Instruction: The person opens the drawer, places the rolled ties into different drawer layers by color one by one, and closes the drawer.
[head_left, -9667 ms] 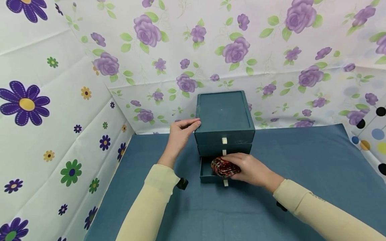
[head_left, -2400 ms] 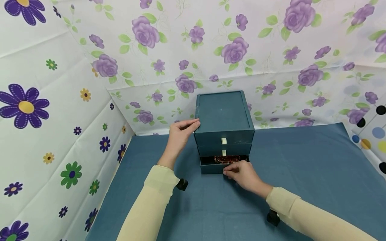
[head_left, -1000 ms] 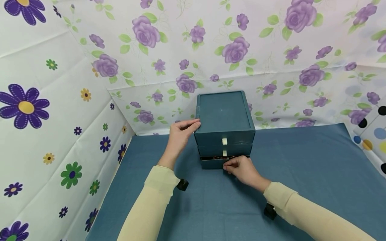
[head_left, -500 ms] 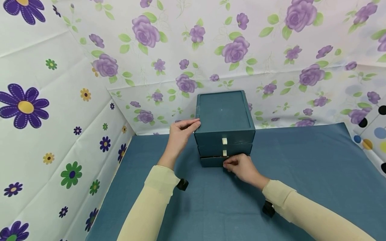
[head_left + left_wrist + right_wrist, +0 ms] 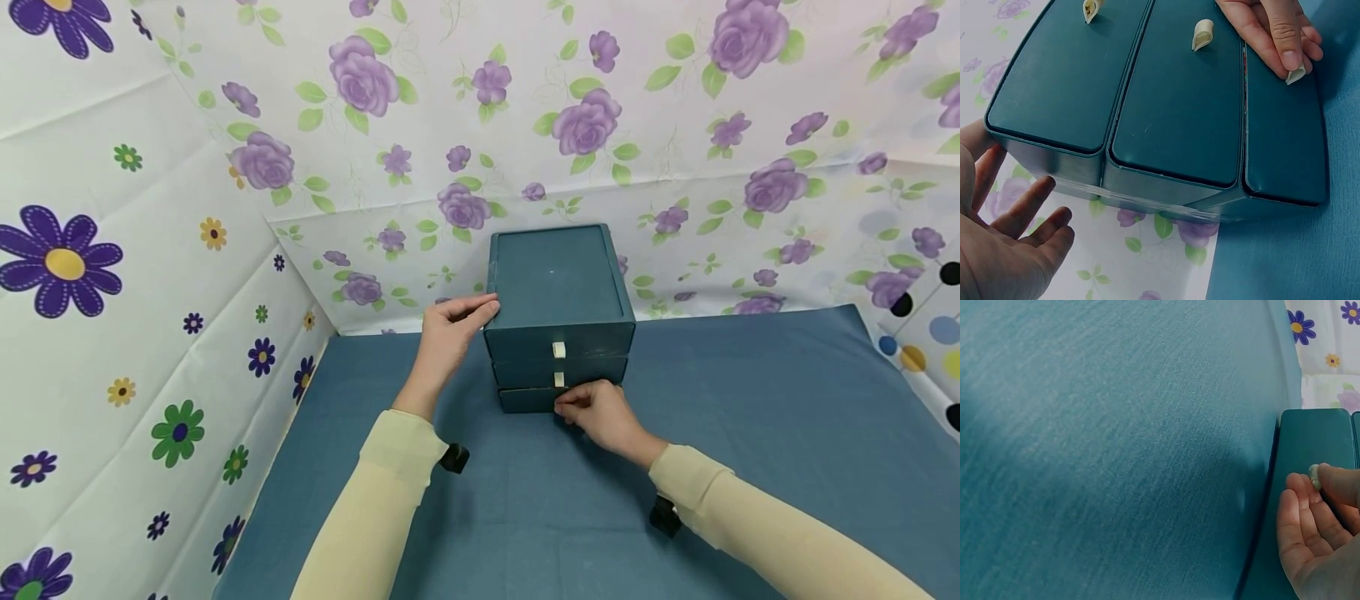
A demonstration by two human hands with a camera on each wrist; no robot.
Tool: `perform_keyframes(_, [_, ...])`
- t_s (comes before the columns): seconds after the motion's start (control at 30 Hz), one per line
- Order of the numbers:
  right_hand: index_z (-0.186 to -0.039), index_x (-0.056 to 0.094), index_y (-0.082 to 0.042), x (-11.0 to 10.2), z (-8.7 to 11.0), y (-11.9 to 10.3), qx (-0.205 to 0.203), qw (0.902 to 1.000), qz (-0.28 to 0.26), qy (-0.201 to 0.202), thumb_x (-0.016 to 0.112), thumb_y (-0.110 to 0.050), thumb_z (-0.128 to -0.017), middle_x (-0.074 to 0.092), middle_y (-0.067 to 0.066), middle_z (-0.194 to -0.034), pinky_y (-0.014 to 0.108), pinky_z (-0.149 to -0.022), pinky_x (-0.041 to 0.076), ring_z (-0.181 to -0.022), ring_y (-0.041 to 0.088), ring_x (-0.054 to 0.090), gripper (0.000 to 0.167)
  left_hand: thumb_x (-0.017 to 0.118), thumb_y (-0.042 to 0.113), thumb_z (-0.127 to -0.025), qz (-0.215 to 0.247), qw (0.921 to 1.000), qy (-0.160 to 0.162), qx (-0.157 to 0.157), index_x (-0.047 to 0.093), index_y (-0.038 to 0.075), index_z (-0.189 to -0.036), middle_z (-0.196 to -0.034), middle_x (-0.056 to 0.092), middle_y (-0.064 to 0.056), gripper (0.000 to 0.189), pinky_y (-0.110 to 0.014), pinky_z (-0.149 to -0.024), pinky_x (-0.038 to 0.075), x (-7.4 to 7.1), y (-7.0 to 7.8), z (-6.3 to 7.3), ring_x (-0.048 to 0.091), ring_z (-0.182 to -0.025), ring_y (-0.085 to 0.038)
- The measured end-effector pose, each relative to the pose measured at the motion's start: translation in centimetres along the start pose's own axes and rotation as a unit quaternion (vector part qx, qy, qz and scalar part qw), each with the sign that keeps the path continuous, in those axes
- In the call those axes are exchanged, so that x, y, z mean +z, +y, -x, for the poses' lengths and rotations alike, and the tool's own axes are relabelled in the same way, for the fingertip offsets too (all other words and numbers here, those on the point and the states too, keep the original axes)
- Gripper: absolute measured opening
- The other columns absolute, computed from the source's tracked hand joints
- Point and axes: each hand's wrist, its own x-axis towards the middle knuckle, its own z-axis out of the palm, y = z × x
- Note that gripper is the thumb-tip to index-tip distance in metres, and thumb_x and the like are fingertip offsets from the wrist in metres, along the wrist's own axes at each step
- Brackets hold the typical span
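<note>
A dark teal unit of three stacked drawers stands at the back of the table, each drawer front bearing a cream loop tab. My left hand steadies the unit at its top left edge; in the left wrist view its fingers are spread beside the side wall. With thumb and fingertips, my right hand pinches the pull tab of the bottom drawer. That drawer is almost flush with the ones above, a thin gap showing along its top. The patterned rolled cloth seen earlier is hidden inside.
A blue cloth covers the table. Behind the unit hangs a white sheet with purple roses, and another sheet with daisies closes off the left side. Small black wrist devices are strapped below both sleeves.
Earlier my right hand held the rolled cloth over the pulled-out bottom drawer. The cloth then lay inside, and my right hand has pushed the drawer inward by its tab. My left hand stays put.
</note>
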Motion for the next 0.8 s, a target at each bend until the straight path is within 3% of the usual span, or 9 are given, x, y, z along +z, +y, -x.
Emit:
perform_keyframes(0.4, [-0.094, 0.076, -0.016, 0.24, -0.30, 0.12, -0.004, 0.9999, 0.003, 0.012, 0.068, -0.021, -0.087, 0.073, 0.006, -0.084, 0.027, -0.057, 0.051, -0.072, 0.013, 0.067, 0.012, 0.068, 0.022, -0.087, -0.003, 1.0000, -0.001, -0.007, 0.069, 0.006, -0.114, -0.119, 0.066, -0.003, 0.032, -0.034, -0.095, 0.048, -0.18, 0.13, -0.05, 0.059, -0.109, -0.015])
perform_keyframes(0.8, [-0.096, 0.076, -0.014, -0.22, -0.25, 0.16, -0.006, 0.9999, -0.004, -0.009, 0.068, -0.022, -0.087, 0.073, 0.009, -0.086, 0.028, -0.055, 0.051, -0.075, 0.024, 0.068, 0.014, 0.068, 0.022, -0.087, -0.006, 1.0000, -0.001, -0.003, 0.069, 0.006, -0.114, -0.120, 0.066, -0.004, 0.031, -0.034, -0.095, 0.049, -0.10, 0.04, 0.03, 0.059, -0.109, -0.014])
